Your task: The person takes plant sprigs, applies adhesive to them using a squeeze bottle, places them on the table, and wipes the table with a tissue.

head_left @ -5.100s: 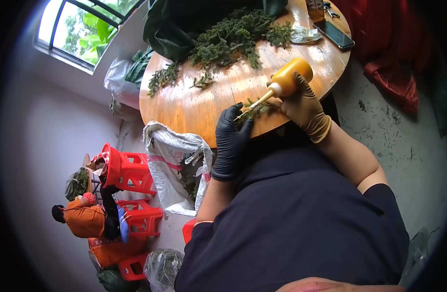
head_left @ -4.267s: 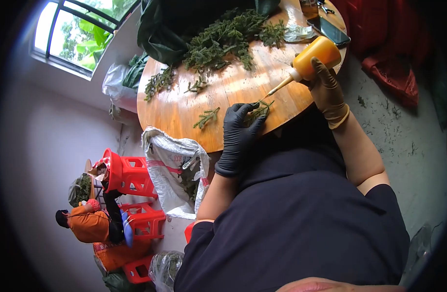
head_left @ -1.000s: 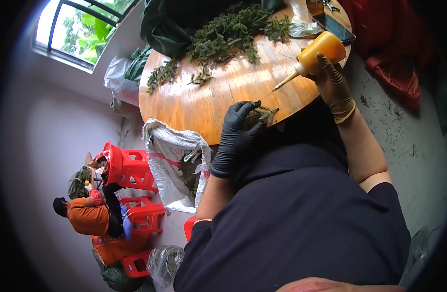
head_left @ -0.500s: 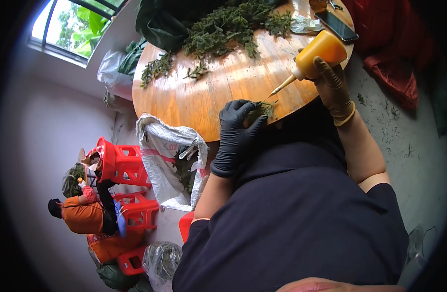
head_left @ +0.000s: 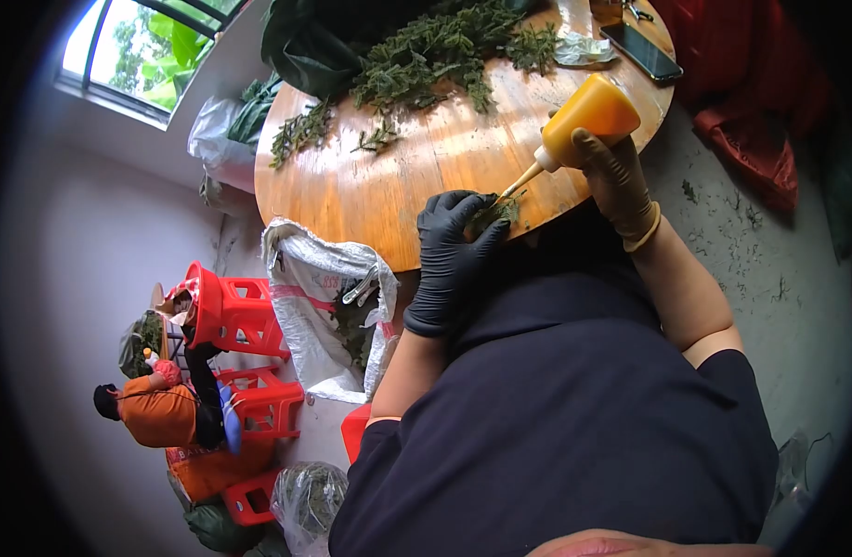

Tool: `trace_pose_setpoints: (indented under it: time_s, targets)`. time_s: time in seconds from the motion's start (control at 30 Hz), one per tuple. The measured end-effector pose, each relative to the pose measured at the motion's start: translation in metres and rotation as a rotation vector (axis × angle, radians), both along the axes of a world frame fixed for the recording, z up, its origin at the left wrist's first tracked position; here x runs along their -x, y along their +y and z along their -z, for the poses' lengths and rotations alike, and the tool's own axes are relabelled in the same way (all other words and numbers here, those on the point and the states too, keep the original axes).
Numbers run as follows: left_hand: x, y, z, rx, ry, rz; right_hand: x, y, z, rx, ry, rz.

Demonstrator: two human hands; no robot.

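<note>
My left hand, in a black glove, pinches a small green sprig at the near edge of the round wooden table. In a tan glove, my right hand grips a yellow squeeze bottle with a long thin nozzle. The bottle is tilted, its nozzle pointing down and left, with the tip at the sprig beside my left fingertips. Whether anything flows from the tip is too small to tell.
A heap of green sprigs lies at the table's far side, near a phone. A white woven sack hangs open at the left edge. Red stools and a person in orange are farther left.
My right hand has moved left and slightly down with the bottle, bringing the nozzle tip closer to my left fingertips. My left hand stays nearly in place with the sprig.
</note>
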State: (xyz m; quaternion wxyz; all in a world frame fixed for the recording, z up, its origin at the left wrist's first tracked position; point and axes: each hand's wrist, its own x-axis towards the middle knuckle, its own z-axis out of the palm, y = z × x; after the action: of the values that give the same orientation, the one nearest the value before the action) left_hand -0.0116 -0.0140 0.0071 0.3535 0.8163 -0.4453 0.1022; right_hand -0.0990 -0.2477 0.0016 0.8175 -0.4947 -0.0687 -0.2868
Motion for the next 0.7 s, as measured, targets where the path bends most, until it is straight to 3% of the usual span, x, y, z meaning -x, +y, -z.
trace_pose_setpoints:
  time_s: [0.7]
  targets:
    - [-0.004,0.000,0.005,0.007,-0.038,0.011,-0.001,-0.009,0.000,0.029,0.024,0.180]
